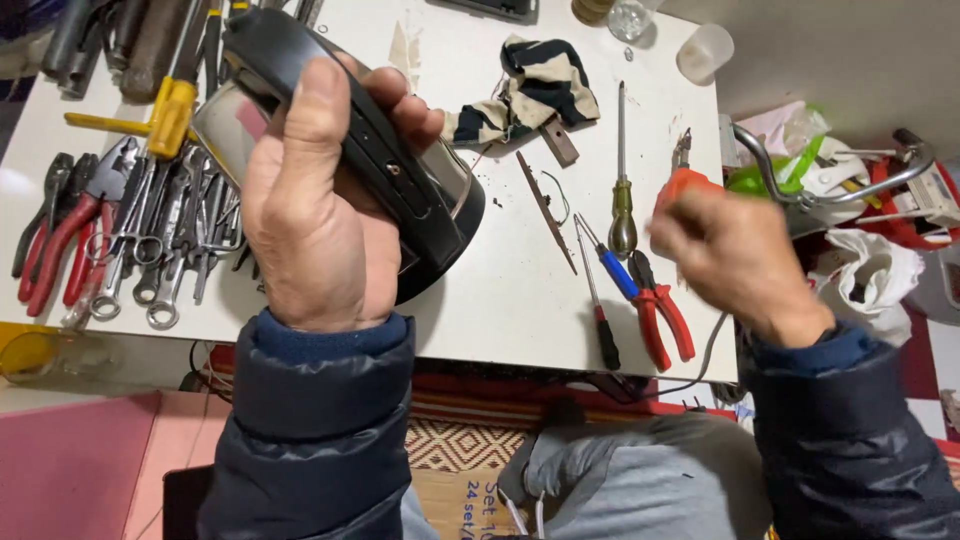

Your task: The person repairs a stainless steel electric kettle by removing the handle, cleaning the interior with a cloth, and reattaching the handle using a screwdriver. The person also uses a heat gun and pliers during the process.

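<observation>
My left hand (318,205) grips a black and silver appliance (400,180), an electric kettle by its look, held tilted over the white table (500,300); thumb and fingers wrap its black handle. My right hand (725,255) is blurred over the table's right edge, closed around an orange-handled tool (682,182) whose metal tip points up. Just left of that hand lie a yellow-green screwdriver (622,205), a blue screwdriver (612,268), a red-black screwdriver (600,320) and red-handled pliers (662,310).
Several wrenches, pliers and red-handled cutters (60,240) crowd the table's left side with a yellow tool (165,115). A striped cloth (535,90) lies at the back, a thin metal strip (545,205) beside it, a plastic cup (703,52) at the corner. Clutter and a curved metal tube (830,190) sit right.
</observation>
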